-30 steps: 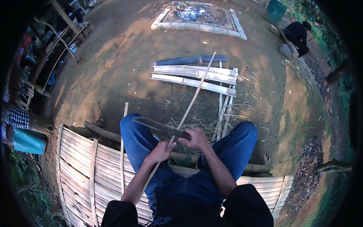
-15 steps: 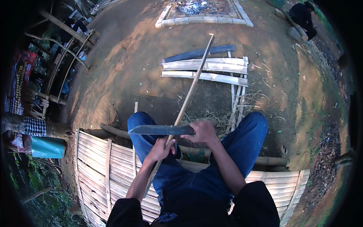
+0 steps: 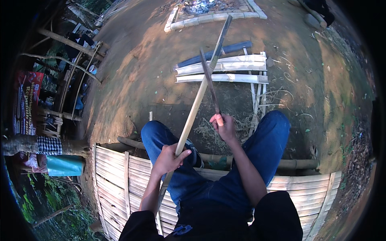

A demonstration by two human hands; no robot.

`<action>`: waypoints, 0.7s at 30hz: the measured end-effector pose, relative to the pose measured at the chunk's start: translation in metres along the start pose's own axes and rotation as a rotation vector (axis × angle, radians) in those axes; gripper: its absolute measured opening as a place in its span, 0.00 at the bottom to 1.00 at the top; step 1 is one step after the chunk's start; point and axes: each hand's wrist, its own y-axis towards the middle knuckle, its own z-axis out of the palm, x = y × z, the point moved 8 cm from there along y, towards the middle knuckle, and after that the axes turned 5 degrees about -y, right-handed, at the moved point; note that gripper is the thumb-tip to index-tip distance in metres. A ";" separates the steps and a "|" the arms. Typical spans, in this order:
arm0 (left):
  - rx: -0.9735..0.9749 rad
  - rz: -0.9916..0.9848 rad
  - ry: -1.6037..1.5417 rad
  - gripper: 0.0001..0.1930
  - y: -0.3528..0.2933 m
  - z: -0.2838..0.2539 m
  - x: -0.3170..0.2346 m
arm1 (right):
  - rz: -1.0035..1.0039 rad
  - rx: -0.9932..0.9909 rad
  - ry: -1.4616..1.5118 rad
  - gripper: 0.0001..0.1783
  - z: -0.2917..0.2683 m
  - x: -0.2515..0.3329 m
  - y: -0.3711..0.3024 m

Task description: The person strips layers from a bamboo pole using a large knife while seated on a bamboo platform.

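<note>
A long bamboo strip [image 3: 193,111] runs from beside my left thigh out toward the stone-edged fire pit, its far end dark. My left hand [image 3: 168,160] is closed around its lower part, thumb lying across it. In my right hand [image 3: 224,127], above the gap between my knees, is the handle of a machete [image 3: 213,93]. The narrow dark blade points away from me and crosses the strip beyond my hands. Whether blade and strip touch there I cannot tell.
Split bamboo halves [image 3: 229,65] and a dark bamboo length [image 3: 237,47] lie ahead on thin slats. Curled shavings [image 3: 279,96] litter the ground. I sit on a bamboo-slat bench [image 3: 110,172]. Ahead is a stone-edged fire pit [image 3: 217,17]; a person [image 3: 321,11] sits far right.
The machete has swung from lying crosswise near my left hand to pointing away from me. My right hand moved forward and slightly right. The strip's far end reaches farther up the view.
</note>
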 end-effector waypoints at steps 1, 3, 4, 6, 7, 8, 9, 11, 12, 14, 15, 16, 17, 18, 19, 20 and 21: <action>0.017 0.014 -0.028 0.14 -0.001 0.006 -0.001 | 0.042 0.013 0.145 0.27 0.003 -0.003 -0.002; 0.060 -0.006 -0.037 0.14 -0.007 0.017 -0.011 | 0.056 -0.029 0.285 0.28 0.004 0.003 -0.005; 0.083 -0.016 -0.045 0.14 -0.009 0.024 -0.013 | 0.063 -0.050 0.352 0.28 0.001 0.006 -0.006; 0.065 0.128 0.059 0.17 -0.009 0.033 -0.019 | 0.152 -0.092 0.520 0.27 -0.007 -0.001 -0.004; 0.066 0.129 0.076 0.17 -0.010 0.038 -0.018 | 0.194 -0.135 0.585 0.27 -0.010 -0.005 -0.004; 0.068 0.130 0.093 0.18 -0.011 0.042 -0.018 | 0.235 -0.180 0.649 0.27 -0.014 -0.010 -0.005; 0.101 0.095 0.090 0.18 -0.012 0.048 -0.017 | 0.245 -0.200 0.713 0.30 -0.019 -0.011 -0.004; 0.122 0.122 0.079 0.18 -0.018 0.056 -0.017 | 0.266 -0.242 0.822 0.31 -0.033 -0.018 0.001; 0.131 0.125 0.076 0.18 -0.023 0.059 -0.013 | 0.284 -0.260 0.884 0.31 -0.036 -0.020 0.002; 0.147 0.132 0.107 0.18 -0.033 0.063 -0.004 | 0.293 -0.320 0.904 0.26 -0.049 -0.021 0.002; 0.151 0.142 0.133 0.18 -0.038 0.063 0.000 | 0.313 -0.377 0.906 0.21 -0.056 -0.019 0.002; 0.154 0.151 0.159 0.18 -0.041 0.061 0.001 | 0.335 -0.433 0.907 0.18 -0.062 -0.020 0.001; 0.172 0.090 0.150 0.18 -0.044 0.058 0.005 | 0.352 -0.463 0.915 0.15 -0.064 -0.026 0.000; 0.167 0.112 0.158 0.18 -0.042 0.053 0.005 | 0.327 -0.453 0.923 0.16 -0.066 -0.025 0.001; 0.160 0.132 0.166 0.18 -0.039 0.047 0.005 | 0.303 -0.441 0.929 0.17 -0.067 -0.025 0.000; 0.152 0.151 0.172 0.18 -0.037 0.041 0.007 | 0.279 -0.428 0.934 0.18 -0.067 -0.024 0.000; 0.170 0.084 0.253 0.18 -0.034 0.035 0.016 | 0.275 -0.401 0.930 0.16 -0.063 -0.019 0.001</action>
